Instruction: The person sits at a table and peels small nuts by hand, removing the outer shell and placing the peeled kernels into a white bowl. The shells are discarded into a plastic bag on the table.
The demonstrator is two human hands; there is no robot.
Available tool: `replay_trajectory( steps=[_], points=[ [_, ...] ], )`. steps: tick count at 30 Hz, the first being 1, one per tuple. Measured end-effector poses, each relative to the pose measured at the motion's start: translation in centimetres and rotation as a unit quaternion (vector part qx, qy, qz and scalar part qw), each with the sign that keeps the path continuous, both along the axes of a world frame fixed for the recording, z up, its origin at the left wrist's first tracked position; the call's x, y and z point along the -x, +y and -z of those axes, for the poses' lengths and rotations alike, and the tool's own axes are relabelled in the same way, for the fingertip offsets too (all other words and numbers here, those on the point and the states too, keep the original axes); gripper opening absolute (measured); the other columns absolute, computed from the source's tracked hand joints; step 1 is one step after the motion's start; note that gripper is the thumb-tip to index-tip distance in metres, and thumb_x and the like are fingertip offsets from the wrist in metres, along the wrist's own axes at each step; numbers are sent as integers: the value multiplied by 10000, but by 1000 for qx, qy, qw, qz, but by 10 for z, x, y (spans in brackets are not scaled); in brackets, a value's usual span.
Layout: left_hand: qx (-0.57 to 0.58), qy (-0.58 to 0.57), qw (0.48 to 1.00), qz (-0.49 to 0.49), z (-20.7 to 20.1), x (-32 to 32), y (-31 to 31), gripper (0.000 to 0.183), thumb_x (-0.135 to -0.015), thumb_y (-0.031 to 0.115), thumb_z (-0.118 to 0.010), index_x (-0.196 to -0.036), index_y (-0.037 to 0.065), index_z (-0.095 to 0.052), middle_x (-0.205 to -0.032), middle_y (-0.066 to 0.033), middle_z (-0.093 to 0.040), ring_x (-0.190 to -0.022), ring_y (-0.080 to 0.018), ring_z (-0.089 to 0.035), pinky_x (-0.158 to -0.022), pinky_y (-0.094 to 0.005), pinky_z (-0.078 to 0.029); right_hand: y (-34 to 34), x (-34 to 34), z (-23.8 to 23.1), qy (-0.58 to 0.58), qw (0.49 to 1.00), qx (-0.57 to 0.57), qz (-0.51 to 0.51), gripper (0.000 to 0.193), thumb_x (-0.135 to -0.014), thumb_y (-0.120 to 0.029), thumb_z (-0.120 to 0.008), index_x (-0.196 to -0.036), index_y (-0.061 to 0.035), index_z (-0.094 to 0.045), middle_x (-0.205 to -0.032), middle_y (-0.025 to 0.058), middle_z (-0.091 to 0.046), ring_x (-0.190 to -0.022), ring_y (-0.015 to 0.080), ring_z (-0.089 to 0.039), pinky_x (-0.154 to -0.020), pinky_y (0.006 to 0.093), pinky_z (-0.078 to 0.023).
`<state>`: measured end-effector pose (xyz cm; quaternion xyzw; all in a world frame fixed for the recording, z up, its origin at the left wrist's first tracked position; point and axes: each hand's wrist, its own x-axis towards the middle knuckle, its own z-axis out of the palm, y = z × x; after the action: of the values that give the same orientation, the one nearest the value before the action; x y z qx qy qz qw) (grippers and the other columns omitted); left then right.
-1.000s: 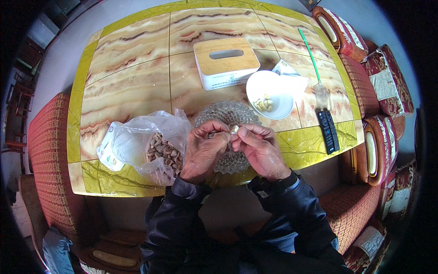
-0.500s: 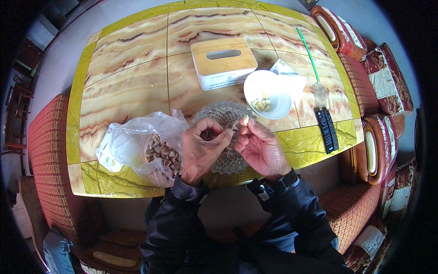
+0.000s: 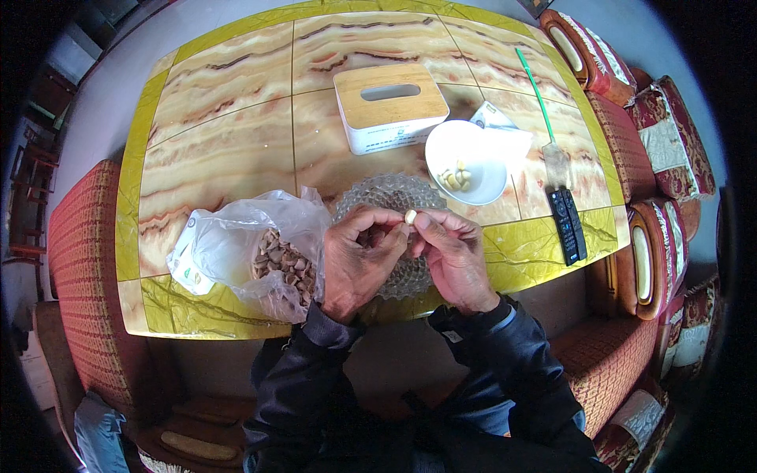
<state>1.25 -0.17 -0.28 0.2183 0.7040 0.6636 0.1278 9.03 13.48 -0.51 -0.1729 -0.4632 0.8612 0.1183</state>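
Observation:
A pale, peeled-looking garlic clove (image 3: 410, 217) is pinched between the fingertips of both hands, over a patterned glass bowl (image 3: 381, 191). My right hand (image 3: 456, 256) grips it from the right with thumb and forefinger. From the other side, my left hand (image 3: 361, 256) is closed, its thumb and forefinger touching the clove. The hands hide much of the glass bowl and what lies in it. Beside my left hand lies an open clear plastic bag (image 3: 229, 225) of brownish unpeeled cloves (image 3: 282, 264). Several pale cloves (image 3: 455, 176) sit in a white bowl (image 3: 490, 169) beyond my right hand.
A white tissue box (image 3: 390, 118) with a wooden lid stands behind the bowls. To the right lie two black remotes (image 3: 566, 225) and a green-handled fly swatter (image 3: 536, 94). Patterned sofas (image 3: 95, 276) flank the marble-look table (image 3: 213, 126).
My right hand has moved left and the clove has come down to my left fingertips. Both hands now meet at it, where before the right held it up apart.

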Motion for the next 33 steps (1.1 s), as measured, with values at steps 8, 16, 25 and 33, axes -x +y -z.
replay_trajectory(
  steps=[8,16,25,33],
  points=[
    [-37,-90,995,-10,1,-4,2,91,-840,-12,-737,-921,-2,-695,-827,19,-666,-768,-37,-589,-693,-202,-486,-5,0,-9,15,985,-171,23,142,-932,8,-667,-1060,24,-727,-953,43,-692,-752,77,-619,-707,221,-524],
    [1,69,997,-40,9,-1,4,161,-776,33,-796,-873,10,-670,-776,6,-606,-632,-38,-495,-544,-213,-414,6,3,-19,57,902,-427,-7,217,-907,78,-657,-1105,14,-717,-1017,42,-676,-897,89,-626,-782,230,-523],
    [-91,-96,991,9,3,-1,2,88,-845,-16,-741,-916,-22,-688,-811,-48,-691,-734,-71,-649,-635,-218,-520,5,4,-2,32,994,-103,-21,188,-923,25,-664,-1106,32,-705,-922,80,-704,-799,122,-641,-741,265,-535],
    [-32,-62,998,5,-5,1,0,75,-850,-17,-738,-911,-31,-696,-819,-43,-716,-718,-52,-629,-625,-209,-505,4,3,-7,10,990,-144,4,175,-932,27,-652,-1101,41,-696,-923,87,-703,-808,132,-654,-770,268,-544]
  ],
)
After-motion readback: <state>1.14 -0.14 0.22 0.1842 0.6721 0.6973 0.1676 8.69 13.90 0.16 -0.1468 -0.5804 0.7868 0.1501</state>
